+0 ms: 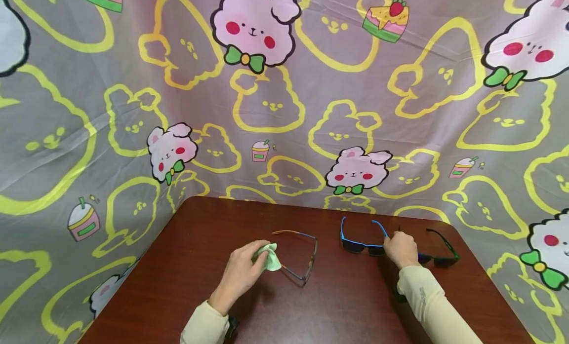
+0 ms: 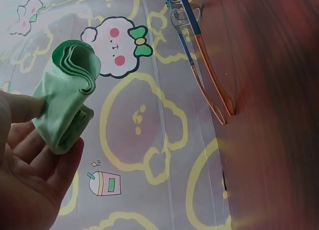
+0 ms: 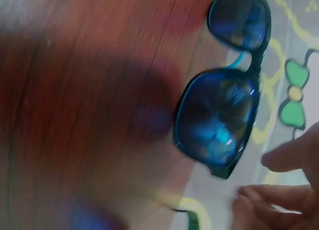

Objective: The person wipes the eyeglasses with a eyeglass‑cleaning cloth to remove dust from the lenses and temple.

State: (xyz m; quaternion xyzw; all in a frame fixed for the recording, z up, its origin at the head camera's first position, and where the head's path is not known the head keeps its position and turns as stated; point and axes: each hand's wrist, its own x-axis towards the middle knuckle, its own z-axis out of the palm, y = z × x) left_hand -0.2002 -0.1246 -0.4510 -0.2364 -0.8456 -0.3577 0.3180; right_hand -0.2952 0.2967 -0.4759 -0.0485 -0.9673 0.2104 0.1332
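A folded light green cloth (image 1: 272,259) (image 2: 67,98) is held between the thumb and fingers of my left hand (image 1: 242,272) (image 2: 35,165). Just right of that hand, the eyeglasses (image 1: 314,255) (image 2: 207,65) lie with their orange-tipped temples spread. My right hand (image 1: 402,249) (image 3: 281,190) is beside the right end of the blue sunglasses (image 1: 353,245) (image 3: 219,122). Its thumb and fingers stand apart in the right wrist view, with a small gap to the frame. Black-and-green sunglasses (image 1: 444,260) lie right of this hand, partly hidden behind it.
The dark reddish-brown table (image 1: 329,309) carries all three pairs of glasses. A grey curtain (image 1: 306,87) with rabbit and yellow outline prints hangs behind it and at both sides.
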